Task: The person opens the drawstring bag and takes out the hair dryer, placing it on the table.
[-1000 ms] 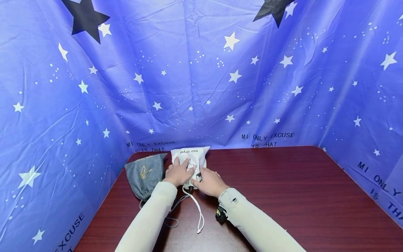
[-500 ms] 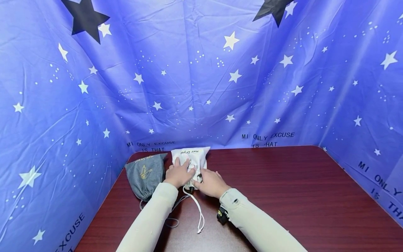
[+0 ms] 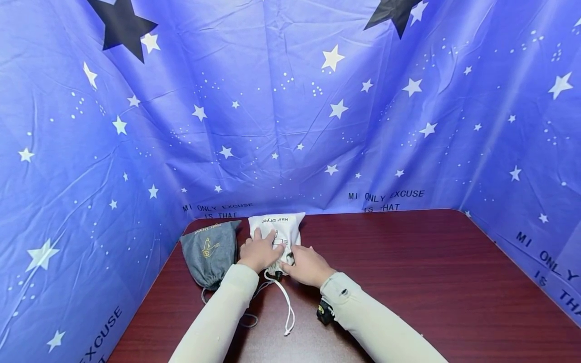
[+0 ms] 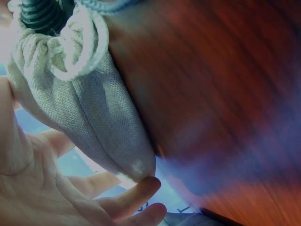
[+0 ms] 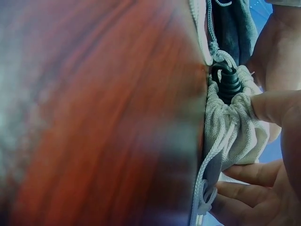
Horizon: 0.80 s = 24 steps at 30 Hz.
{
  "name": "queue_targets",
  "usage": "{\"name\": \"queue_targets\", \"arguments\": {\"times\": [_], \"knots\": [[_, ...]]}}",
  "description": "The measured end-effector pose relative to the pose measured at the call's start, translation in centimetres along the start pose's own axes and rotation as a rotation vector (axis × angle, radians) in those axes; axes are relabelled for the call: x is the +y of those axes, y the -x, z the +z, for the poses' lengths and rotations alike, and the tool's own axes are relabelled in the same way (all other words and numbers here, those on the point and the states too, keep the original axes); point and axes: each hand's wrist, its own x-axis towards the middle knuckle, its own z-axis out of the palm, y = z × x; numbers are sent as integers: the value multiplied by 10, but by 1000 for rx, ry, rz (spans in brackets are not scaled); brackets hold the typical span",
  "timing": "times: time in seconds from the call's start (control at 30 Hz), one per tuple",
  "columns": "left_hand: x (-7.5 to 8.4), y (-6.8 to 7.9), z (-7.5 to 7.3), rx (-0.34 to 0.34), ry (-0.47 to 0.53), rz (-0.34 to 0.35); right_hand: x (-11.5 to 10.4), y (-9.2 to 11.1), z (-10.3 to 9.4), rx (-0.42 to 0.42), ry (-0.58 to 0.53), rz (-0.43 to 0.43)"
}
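A white drawstring bag [image 3: 290, 229] printed "Hair Dryer" lies at the back of the table. My left hand [image 3: 259, 253] rests on top of it, fingers spread and fairly straight; in the left wrist view the fingers touch the bag's side. My right hand [image 3: 309, 264] grips the bag's right side near the gathered mouth, thumb on one face and fingers along the edge. A black ribbed cord end [image 5: 229, 84] pokes out of the mouth. White drawstrings [image 3: 286, 297] trail toward the near edge. What is inside the bag is hidden.
A grey drawstring bag [image 3: 211, 254] with a gold print lies just left of the white one. Its grey string [image 3: 248, 320] loops under my left forearm. A dark red wooden table [image 3: 408, 267] stretches right. A blue star-printed cloth [image 3: 290, 101] hangs around the back and sides.
The white bag has slid slightly to the right, with both hands moving along with it. The grey bag has stayed put.
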Motion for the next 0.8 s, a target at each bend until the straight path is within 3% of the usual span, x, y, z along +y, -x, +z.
{"name": "queue_targets", "arguments": {"times": [0.8], "knots": [[8, 8, 8, 25, -49, 28, 0, 18, -11, -28, -1, 26]]}}
